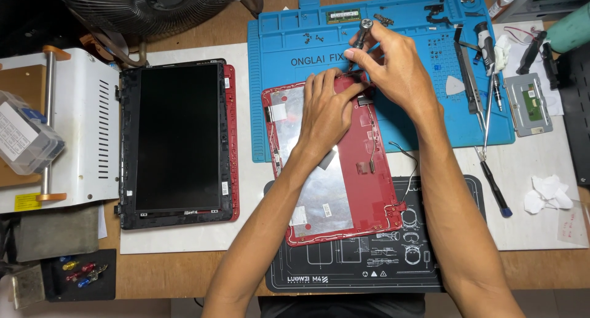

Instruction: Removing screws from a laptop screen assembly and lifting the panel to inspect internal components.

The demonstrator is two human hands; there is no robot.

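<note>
Nearest you, the black work mat [344,275] lies under the lower corner of the red laptop lid shell [344,170], which sits inside-up and tilted on the surface. Your left hand [326,112] presses flat on the shell near its top edge, fingers spread. Just beyond, your right hand [393,63] is clamped on an upright screwdriver [362,38], tip at the shell's top edge. Farther back lies the blue repair mat [276,47]; a detached screen panel [178,139] rests well left.
</note>
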